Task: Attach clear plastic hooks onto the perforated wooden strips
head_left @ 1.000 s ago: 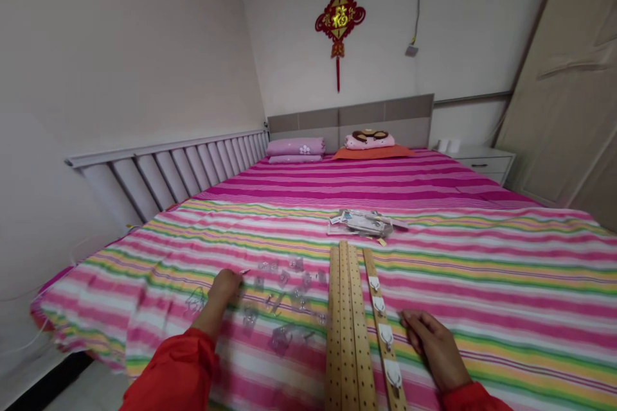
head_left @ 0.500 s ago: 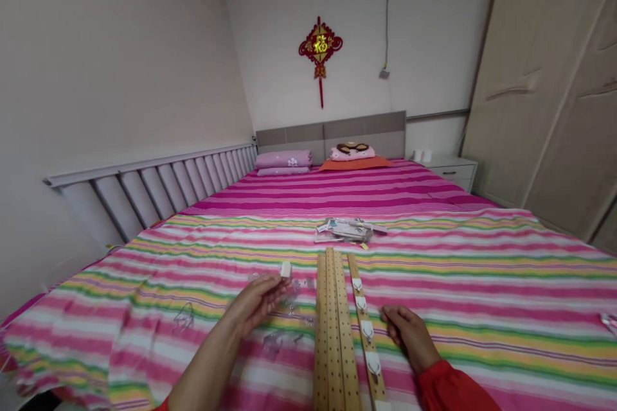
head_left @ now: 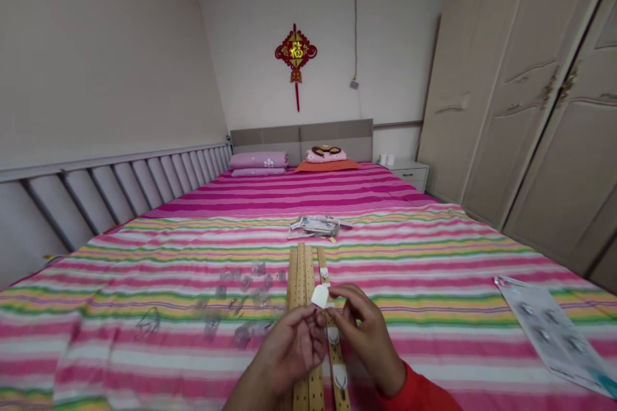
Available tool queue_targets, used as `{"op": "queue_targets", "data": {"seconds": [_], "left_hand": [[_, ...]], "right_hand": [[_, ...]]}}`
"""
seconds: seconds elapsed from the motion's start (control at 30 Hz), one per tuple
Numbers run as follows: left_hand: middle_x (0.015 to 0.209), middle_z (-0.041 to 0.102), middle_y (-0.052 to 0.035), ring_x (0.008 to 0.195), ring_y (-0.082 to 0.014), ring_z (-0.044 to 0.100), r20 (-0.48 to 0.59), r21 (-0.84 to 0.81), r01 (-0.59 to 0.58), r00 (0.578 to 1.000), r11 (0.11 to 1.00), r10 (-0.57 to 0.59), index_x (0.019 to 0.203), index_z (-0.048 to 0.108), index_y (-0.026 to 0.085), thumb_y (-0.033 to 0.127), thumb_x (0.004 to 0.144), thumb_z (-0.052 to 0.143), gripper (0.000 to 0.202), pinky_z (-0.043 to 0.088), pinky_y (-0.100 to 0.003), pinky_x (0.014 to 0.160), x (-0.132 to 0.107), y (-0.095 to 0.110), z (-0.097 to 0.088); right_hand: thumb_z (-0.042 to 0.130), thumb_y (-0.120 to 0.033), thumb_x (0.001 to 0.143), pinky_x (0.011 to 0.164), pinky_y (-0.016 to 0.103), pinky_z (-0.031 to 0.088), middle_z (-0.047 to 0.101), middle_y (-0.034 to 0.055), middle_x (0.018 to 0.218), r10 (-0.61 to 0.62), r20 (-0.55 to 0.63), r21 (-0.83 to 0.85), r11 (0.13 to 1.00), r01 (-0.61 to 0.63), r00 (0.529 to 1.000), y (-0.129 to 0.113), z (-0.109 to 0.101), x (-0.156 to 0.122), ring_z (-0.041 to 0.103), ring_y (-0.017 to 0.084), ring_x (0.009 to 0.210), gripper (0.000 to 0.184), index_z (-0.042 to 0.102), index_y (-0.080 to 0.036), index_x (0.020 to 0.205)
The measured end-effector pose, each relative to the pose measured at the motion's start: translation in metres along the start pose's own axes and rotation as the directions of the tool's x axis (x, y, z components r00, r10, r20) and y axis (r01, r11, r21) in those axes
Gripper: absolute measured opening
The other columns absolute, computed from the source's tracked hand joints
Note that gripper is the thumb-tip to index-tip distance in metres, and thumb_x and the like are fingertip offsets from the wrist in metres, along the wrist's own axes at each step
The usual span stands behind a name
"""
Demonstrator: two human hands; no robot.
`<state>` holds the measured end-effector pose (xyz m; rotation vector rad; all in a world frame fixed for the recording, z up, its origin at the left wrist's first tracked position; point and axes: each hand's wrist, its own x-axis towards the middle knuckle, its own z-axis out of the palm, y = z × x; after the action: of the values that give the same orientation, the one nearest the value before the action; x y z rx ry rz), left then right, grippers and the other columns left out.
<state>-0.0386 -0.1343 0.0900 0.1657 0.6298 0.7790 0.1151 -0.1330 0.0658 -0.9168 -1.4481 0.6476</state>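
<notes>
My left hand pinches a white adhesive hook, its flat rounded back turned towards me. My right hand is closed at the right edge of this same hook, index finger and thumb bent around its rim. Beneath both hands runs a narrow wooden strip bearing several white adhesive hooks in a row. Left of it, perforated wooden strips lie side by side, partly hidden by my left hand. Small clear plastic pieces are scattered further left.
A pile of packaged items lies beyond the strips. To the right is a blister pack with metallic pieces. A thin clear item rests on the striped sheet at left. A bed rail borders the left side.
My left hand has carried the white hook rightward over the strips. My right hand has moved left to meet it. The view has turned right, bringing the blister pack into sight.
</notes>
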Motion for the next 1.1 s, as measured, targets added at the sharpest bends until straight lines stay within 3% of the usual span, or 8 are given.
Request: {"op": "queue_targets", "data": {"seconds": [0.17,0.33,0.43,0.53,0.63,0.7,0.93,1.1], "left_hand": [[0.058,0.059,0.0003,0.046,-0.0047,0.052,0.081,-0.04,0.086,0.993,0.996,-0.082,0.075,0.056,0.01,0.014,0.076,0.059,0.006,0.035,-0.014,0.046,-0.003,-0.015,0.004],[0.058,0.061,-0.0006,0.046,-0.0069,0.053,0.068,-0.043,0.093,0.994,0.995,-0.09,0.079,0.057,0.011,0.015,0.079,0.057,0.004,0.035,-0.015,0.046,-0.007,-0.022,0.007],[0.059,0.061,-0.0011,0.045,-0.0072,0.053,0.052,-0.015,0.06,0.997,0.998,-0.059,0.079,0.056,0.011,0.015,0.082,0.054,0.005,0.035,-0.016,0.045,-0.006,-0.024,0.007],[0.059,0.061,-0.0006,0.044,-0.0057,0.053,0.011,0.04,0.013,1.0,0.999,-0.013,0.078,0.057,0.01,0.015,0.082,0.054,0.007,0.034,-0.015,0.045,-0.001,-0.028,0.006],[0.058,0.06,0.0006,0.044,-0.0039,0.051,-0.059,0.145,-0.076,0.995,0.986,0.086,0.077,0.059,0.01,0.016,0.081,0.059,0.007,0.033,-0.014,0.045,0.007,-0.032,0.005],[0.059,0.06,0.001,0.044,-0.003,0.049,-0.089,0.236,-0.145,0.981,0.961,0.17,0.076,0.06,0.01,0.017,0.078,0.063,0.008,0.033,-0.013,0.046,0.013,-0.036,0.005],[0.059,0.058,0.0028,0.047,-0.0035,0.044,-0.02,0.526,-0.253,0.951,0.812,0.31,0.068,0.059,0.012,0.041,0.055,0.078,0.037,0.028,-0.016,0.047,0.037,-0.039,-0.004],[0.062,0.06,-0.0002,0.05,-0.0077,0.048,0.027,0.762,-0.275,0.918,0.586,0.396,0.065,0.057,0.014,0.055,0.057,0.069,0.044,0.03,-0.021,0.05,0.057,-0.026,-0.012]], "right_hand": [[0.061,-0.023,0.082,0.054,0.026,0.048,0.068,0.0071,0.089,-0.199,-0.006,-0.162,0.967,0.195,0.98,-0.013,-0.012,-0.01,0.06,0.015,0.062,0.018,0.069,-0.025,0.098],[0.061,-0.02,0.082,0.066,0.028,0.052,0.07,0.0072,0.086,-0.27,0.009,-0.125,0.955,0.269,0.963,-0.021,-0.02,-0.012,0.065,0.02,0.081,0.015,0.072,-0.025,0.091],[0.062,-0.027,0.082,0.065,0.029,0.052,0.069,0.0075,0.083,-0.172,-0.006,-0.054,0.984,0.172,0.985,-0.022,-0.021,-0.01,0.064,0.021,0.077,0.012,0.073,-0.023,0.084],[0.066,-0.038,0.076,0.049,0.026,0.047,0.068,0.0061,0.076,0.064,-0.012,0.09,0.994,-0.063,0.998,-0.015,-0.019,-0.008,0.059,0.016,0.057,0.018,0.072,-0.021,0.076],[0.075,-0.045,0.064,0.036,0.022,0.033,0.06,-0.0009,0.051,0.364,0.005,0.29,0.891,-0.35,0.931,-0.003,-0.014,-0.008,0.044,0.009,0.036,0.028,0.071,-0.019,0.071],[0.077,-0.046,0.059,0.035,0.021,0.027,0.05,-0.0049,0.038,0.495,0.025,0.391,0.795,-0.465,0.868,0.005,-0.01,-0.008,0.037,0.007,0.032,0.032,0.07,-0.017,0.069],[0.077,-0.041,0.06,0.037,0.02,0.023,0.046,-0.0054,0.033,0.604,0.204,0.514,0.604,-0.609,0.771,0.029,-0.011,-0.001,0.041,0.008,0.033,0.03,0.066,-0.014,0.066],[0.079,-0.039,0.058,0.036,0.018,0.021,0.049,-0.0049,0.036,0.604,0.239,0.506,0.59,-0.629,0.76,0.046,-0.012,0.011,0.039,0.005,0.033,0.03,0.066,-0.013,0.066]]}}
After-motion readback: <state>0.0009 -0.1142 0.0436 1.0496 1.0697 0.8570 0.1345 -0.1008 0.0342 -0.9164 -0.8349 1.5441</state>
